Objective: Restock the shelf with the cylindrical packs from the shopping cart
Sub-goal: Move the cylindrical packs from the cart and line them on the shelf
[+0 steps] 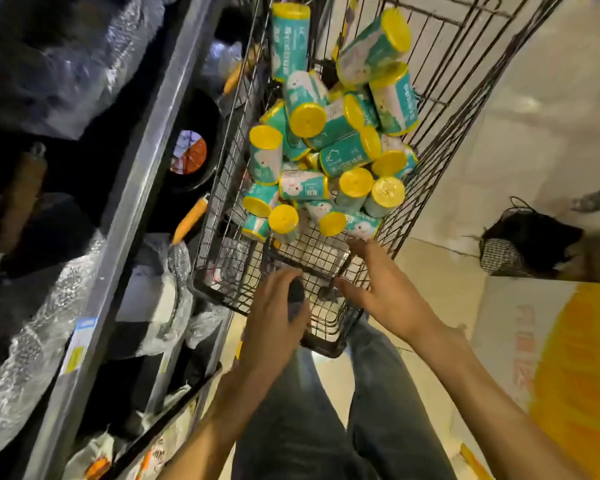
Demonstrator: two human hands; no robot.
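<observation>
Both hands hover at the near end of the black wire shopping cart. Left hand curls round its dark handle; right hand, fingers spread and empty, reaches toward the heaped teal cylindrical packs with yellow lids. Restocking looks barely begun: the grey metal shelf beside the cart shows none.

Wire cart heaped with packs
</observation>
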